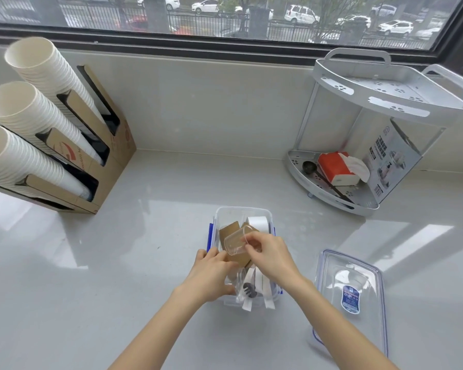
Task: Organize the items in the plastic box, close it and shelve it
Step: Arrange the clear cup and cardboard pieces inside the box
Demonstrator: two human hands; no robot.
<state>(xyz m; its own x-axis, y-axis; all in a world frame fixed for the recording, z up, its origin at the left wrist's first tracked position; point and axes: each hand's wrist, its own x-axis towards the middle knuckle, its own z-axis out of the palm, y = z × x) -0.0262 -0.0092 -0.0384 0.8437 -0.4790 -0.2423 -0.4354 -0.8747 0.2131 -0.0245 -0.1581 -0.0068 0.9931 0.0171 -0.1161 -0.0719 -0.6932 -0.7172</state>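
Note:
An open clear plastic box [242, 212] with blue side clips stands on the counter in front of me. Inside lie brown cardboard sleeves [229, 231], a white paper roll [258, 222] and wrapped cutlery [249, 289] at the near end. My right hand [269, 256] pinches a small clear plastic cup [237, 240], tilted on its side over the box. My left hand [211, 276] rests on the box's near left side, fingers against the contents. The box's clear lid [350, 297] lies flat on the counter to the right.
A two-tier white corner shelf [385, 102] stands at the back right, its lower tier holding a red tissue pack [334, 166], a dark scoop and a printed carton. A cardboard dispenser [96, 156] with three stacks of white paper cups sits at the left. A window runs behind.

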